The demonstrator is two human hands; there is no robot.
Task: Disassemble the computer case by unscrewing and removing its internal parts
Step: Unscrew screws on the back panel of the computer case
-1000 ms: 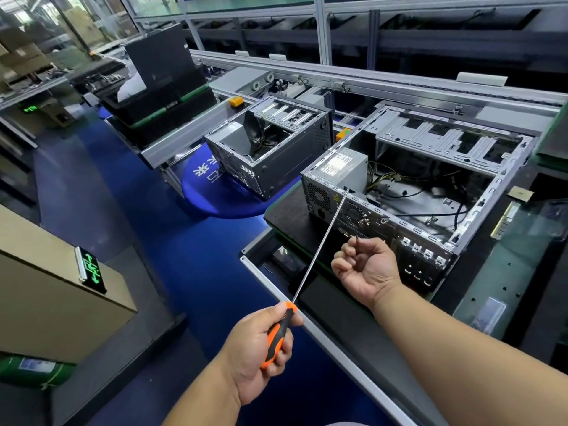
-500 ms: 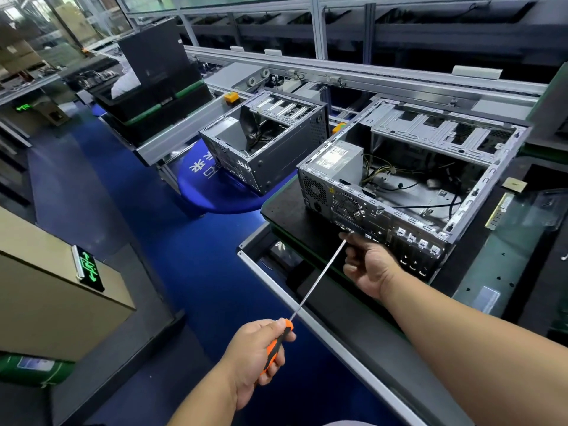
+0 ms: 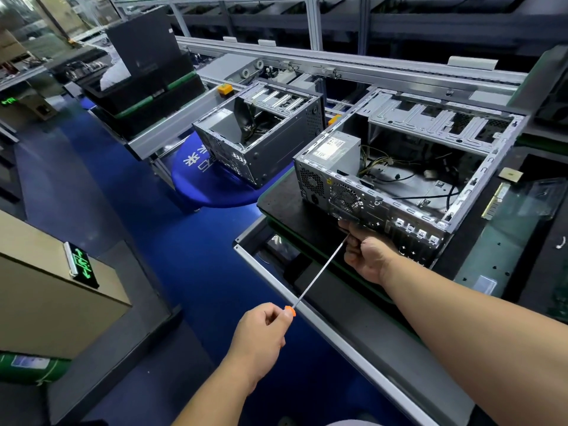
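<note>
An open grey computer case lies on its side on a black mat, its rear panel facing me. A silver power supply sits in its near left corner, with loose cables inside. My left hand grips the orange handle of a long screwdriver. The thin shaft runs up to the rear panel below the fan grille. My right hand is curled round the shaft near its tip, against the rear panel. The tip itself is hidden by my fingers.
A second open case stands to the left on a blue round surface. A conveyor rail runs behind both. A green board with a small chip lies right of the case. A beige cabinet is at lower left.
My right hand moved forward from open air to the rear panel and took hold of the shaft. The screwdriver tip dropped from the power supply's level to the lower rear panel.
</note>
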